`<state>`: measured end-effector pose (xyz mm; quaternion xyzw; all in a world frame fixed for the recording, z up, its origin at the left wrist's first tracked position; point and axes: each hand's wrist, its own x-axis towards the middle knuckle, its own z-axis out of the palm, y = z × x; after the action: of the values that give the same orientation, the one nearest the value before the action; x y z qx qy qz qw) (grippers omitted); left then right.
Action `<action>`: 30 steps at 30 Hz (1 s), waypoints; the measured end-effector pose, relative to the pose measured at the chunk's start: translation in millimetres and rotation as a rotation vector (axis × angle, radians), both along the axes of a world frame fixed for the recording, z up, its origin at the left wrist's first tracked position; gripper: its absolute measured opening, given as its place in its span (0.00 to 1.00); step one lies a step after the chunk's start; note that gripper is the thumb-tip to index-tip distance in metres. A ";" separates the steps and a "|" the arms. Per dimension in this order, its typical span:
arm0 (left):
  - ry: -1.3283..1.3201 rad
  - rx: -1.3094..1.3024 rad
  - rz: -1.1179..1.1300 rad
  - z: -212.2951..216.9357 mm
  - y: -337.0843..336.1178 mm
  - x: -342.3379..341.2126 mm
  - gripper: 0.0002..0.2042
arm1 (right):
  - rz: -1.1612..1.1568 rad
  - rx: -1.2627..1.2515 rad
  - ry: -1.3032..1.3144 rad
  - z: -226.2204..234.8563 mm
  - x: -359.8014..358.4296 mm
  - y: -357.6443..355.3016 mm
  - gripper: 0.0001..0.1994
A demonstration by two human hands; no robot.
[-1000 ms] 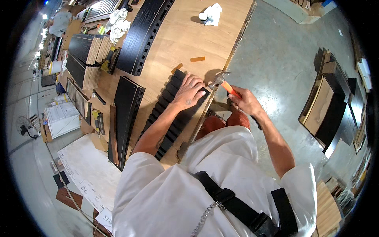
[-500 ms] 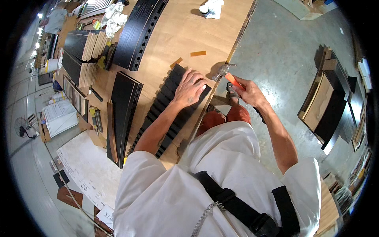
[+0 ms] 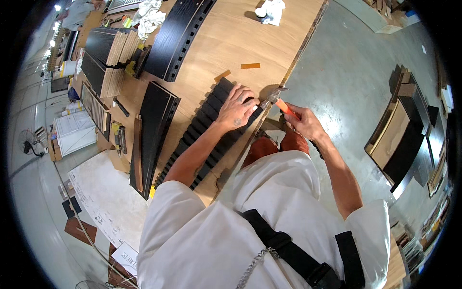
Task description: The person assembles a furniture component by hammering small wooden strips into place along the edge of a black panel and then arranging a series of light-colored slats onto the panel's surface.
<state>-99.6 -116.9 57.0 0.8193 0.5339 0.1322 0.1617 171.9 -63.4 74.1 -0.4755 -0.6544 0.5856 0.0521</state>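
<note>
The left hand [image 3: 237, 110] lies with fingers spread flat, pressing on the near end of a long black slatted wooden panel [image 3: 202, 139], which rests at the edge of the pale plywood workbench [image 3: 231, 43]. The right hand [image 3: 303, 124] is curled tight around the orange handle of a small metal-headed tool [image 3: 279, 101], probably a hammer, its head just beside the left fingertips at the panel's end. Farther out lie another flat black panel [image 3: 156, 130], two small orange strips [image 3: 250, 66] and a crumpled white rag [image 3: 272, 10].
</note>
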 end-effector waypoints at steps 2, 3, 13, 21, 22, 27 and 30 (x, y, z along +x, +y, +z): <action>-0.022 -0.031 -0.022 2.3 3.7 -5.8 0.10 | -0.046 -0.031 0.026 1.7 -0.3 0.9 0.21; -0.030 -0.050 -0.041 7.9 6.4 -9.4 0.11 | -0.082 -0.028 0.042 0.1 1.1 0.5 0.21; 0.319 -0.294 -0.072 40.1 50.6 -67.3 0.25 | -0.307 0.222 0.037 3.3 -7.3 16.6 0.22; -0.062 -0.131 -0.182 33.0 11.4 5.9 0.14 | -0.310 0.332 0.061 9.5 -33.9 31.7 0.20; -0.082 -0.114 -0.173 31.1 11.3 6.2 0.14 | -0.300 0.336 0.076 8.6 -34.2 31.2 0.20; -0.127 -0.090 -0.181 28.9 14.4 3.7 0.14 | -0.241 0.282 0.127 0.1 -29.0 29.8 0.20; -0.106 -0.213 -0.161 41.9 20.5 -8.2 0.15 | -0.181 0.072 0.100 8.3 -18.8 29.0 0.20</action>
<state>-107.8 -96.4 98.9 0.8296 0.4681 0.1046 0.2857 153.0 -34.4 82.4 -0.5006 -0.6260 0.5777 0.1545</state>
